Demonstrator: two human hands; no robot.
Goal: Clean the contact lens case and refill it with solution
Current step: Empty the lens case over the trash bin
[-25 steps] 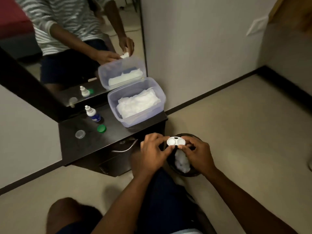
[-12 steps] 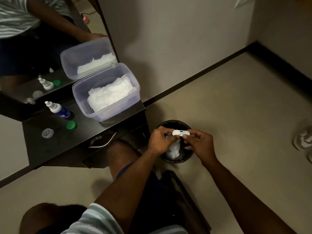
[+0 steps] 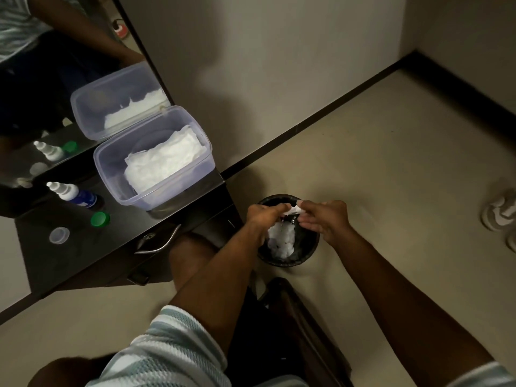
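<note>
The white contact lens case (image 3: 295, 209) is tipped on edge over a black waste bin (image 3: 312, 248) on the floor, and drops of liquid fall from it. My left hand (image 3: 264, 216) pinches its left end and my right hand (image 3: 325, 219) pinches its right end. Crumpled white tissue (image 3: 282, 241) lies inside the bin. On the dark dresser top (image 3: 72, 255) stand the solution bottle (image 3: 75, 195) with its white nozzle bare, a green cap (image 3: 100, 219) and a clear cap (image 3: 59, 235).
A clear plastic tub (image 3: 156, 163) holding white tissues sits on the dresser's right end against a mirror (image 3: 55, 79). A drawer handle (image 3: 159, 244) sticks out below. Pale shoes (image 3: 499, 213) lie on the floor at far right. My knee (image 3: 190, 250) is beside the bin.
The case has tipped from flat and face-up to on edge over the bin, and liquid now drips out. My view has swung down and to the right.
</note>
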